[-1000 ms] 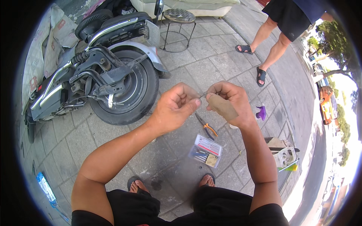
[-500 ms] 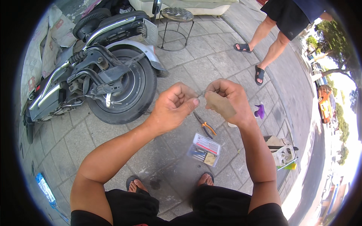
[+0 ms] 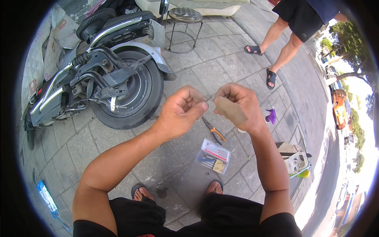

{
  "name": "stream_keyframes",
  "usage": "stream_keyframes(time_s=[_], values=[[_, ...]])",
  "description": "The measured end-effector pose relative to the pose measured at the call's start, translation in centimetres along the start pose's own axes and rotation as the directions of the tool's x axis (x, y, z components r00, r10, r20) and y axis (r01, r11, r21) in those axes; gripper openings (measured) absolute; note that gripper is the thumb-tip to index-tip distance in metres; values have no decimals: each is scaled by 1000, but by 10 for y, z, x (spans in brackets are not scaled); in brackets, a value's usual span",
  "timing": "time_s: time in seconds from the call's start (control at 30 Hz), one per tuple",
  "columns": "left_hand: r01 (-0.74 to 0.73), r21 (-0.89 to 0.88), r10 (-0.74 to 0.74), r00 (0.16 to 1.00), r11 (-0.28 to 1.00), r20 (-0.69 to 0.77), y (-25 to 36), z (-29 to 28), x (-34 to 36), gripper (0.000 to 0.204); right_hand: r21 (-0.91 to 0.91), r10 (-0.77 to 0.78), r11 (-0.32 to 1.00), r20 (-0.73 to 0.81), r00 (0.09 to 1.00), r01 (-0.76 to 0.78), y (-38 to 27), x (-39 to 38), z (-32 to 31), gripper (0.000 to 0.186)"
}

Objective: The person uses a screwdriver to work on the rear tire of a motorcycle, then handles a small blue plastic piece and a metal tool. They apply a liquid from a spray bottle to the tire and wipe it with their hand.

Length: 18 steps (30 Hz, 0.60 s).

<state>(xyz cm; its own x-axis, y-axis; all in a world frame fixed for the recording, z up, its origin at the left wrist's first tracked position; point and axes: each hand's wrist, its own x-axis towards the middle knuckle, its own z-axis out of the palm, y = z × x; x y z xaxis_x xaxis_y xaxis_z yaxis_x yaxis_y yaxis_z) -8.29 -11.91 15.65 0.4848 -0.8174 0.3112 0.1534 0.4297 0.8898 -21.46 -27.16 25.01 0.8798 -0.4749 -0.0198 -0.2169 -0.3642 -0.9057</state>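
My left hand (image 3: 183,112) is closed in a pinch on a thin, dark metal piece (image 3: 210,98), too small to name. Its other end meets the fingertips of my right hand (image 3: 242,104), which is closed as well. A tan, torn-edged piece of what looks like sandpaper (image 3: 231,112) lies against the right fingers and palm. Below the hands, pliers (image 3: 215,132) with orange and black handles rest on the paving. Nearer me lies a clear plastic case (image 3: 215,152) with several slim metal pieces and a tan square inside.
A scooter's rear wheel (image 3: 128,91) stands at the left, with a round stool (image 3: 184,17) behind it. Another person's legs (image 3: 281,51) are at the far right. A purple spray head (image 3: 271,116), a basket of items (image 3: 296,160) and a blue package (image 3: 48,197) are on the ground.
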Motion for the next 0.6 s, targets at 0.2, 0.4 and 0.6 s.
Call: stream_keyframes(time_s=[0.2,0.4,0.6], values=[[-25,12,25,1000,1000,3,1,1,-1,13,-20,-5,1000,5,1000,5,1,-1,0,8],[-38,52,37,999,998,14,6,0,-3,13,59,16,998,11,1000,-17,-8,-3,0,8],[-25,58,24,999,998,22,7,-2,-5,13,73,8,997,18,1000,-9,-7,-5,4,8]])
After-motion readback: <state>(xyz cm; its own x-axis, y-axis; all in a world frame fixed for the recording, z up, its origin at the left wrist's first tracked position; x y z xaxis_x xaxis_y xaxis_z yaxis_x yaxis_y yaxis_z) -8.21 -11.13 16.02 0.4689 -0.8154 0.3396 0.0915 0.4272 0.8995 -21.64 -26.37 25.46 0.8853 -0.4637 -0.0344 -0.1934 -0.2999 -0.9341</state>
